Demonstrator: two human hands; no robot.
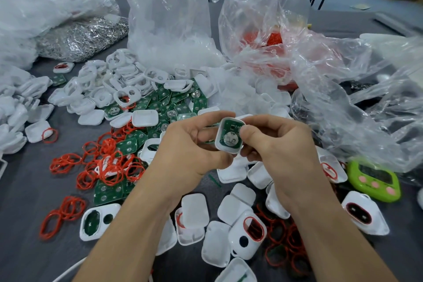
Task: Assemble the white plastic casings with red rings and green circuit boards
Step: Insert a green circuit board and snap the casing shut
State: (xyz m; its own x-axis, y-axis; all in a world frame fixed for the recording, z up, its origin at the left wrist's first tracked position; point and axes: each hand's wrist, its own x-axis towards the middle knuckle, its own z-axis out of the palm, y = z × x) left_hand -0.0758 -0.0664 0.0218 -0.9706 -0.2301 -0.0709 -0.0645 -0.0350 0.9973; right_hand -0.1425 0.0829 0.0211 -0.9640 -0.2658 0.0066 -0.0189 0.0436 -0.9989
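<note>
L hand (190,144), R hand (278,144) round upright casing (225,149), PCB (230,132) toward cam

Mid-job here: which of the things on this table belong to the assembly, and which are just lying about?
Job: white casing with green circuit board seated inside, gripped by left hand and right hand; loose red rings; spare boards; empty casings.
Lying about: green timer; crumpled clear bags; heap of silvery metal pieces.
</note>
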